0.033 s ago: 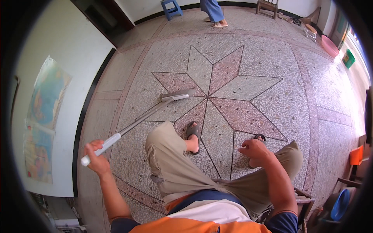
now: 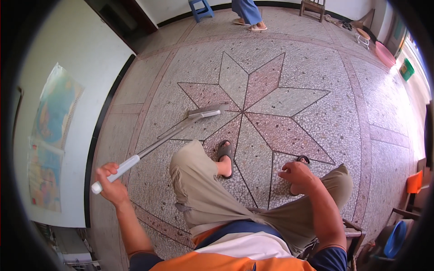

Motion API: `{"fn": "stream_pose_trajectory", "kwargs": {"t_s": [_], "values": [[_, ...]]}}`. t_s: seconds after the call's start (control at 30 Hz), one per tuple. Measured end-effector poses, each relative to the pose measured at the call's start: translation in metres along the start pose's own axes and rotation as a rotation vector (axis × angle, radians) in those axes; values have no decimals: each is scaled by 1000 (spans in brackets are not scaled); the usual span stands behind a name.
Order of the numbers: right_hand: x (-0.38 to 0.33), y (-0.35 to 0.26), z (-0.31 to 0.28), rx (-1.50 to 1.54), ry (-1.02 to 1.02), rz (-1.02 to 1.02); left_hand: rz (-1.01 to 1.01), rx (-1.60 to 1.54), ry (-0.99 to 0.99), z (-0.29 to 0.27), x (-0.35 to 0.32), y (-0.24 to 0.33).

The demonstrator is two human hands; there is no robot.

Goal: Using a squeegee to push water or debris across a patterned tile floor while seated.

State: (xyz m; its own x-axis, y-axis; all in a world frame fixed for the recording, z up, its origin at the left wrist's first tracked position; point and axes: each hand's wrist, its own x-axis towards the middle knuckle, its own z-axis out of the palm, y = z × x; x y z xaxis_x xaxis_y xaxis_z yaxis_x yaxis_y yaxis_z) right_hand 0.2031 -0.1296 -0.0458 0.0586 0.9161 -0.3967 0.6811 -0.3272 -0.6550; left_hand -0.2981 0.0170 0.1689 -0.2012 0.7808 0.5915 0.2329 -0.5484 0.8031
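My left hand (image 2: 111, 184) is closed round the white grip of a long-handled squeegee (image 2: 158, 143). Its grey pole slants away to the right, and the head, a white bar with a grey strip behind it, is at the floor's star pattern. A thin dark line shows beside the pole, perhaps its shadow. My right hand (image 2: 298, 174) hangs in front of my right knee with its fingers curled in. A tiny whitish bit shows at the fingertips, too small to name. I am seated, knees apart, with sandals on my feet.
At the far wall a person in blue trousers (image 2: 247, 12) stands between a blue stool (image 2: 200, 10) and a wooden chair (image 2: 313, 8). A pink basin (image 2: 384, 55) and green bucket (image 2: 407, 69) are far right. Left is a wall with posters (image 2: 56, 108); a blue basin (image 2: 396, 238) is near right.
My left hand and the grip have moved slightly left. At the far wall, more of the person's rear foot shows. My right hand has barely moved.
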Motion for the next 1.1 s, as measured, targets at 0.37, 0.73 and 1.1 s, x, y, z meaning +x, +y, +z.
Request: {"fn": "stream_pose_trajectory", "kwargs": {"t_s": [0.37,0.73,1.1], "values": [[1,5,1,-28,12,22,38,-191,33,48,-12,-45],[8,25,5,-43,-4,62,-276,52,2,174,23,-167],[13,30,6,-52,12,77,-371,-45,-64,233,5,-225]]}}
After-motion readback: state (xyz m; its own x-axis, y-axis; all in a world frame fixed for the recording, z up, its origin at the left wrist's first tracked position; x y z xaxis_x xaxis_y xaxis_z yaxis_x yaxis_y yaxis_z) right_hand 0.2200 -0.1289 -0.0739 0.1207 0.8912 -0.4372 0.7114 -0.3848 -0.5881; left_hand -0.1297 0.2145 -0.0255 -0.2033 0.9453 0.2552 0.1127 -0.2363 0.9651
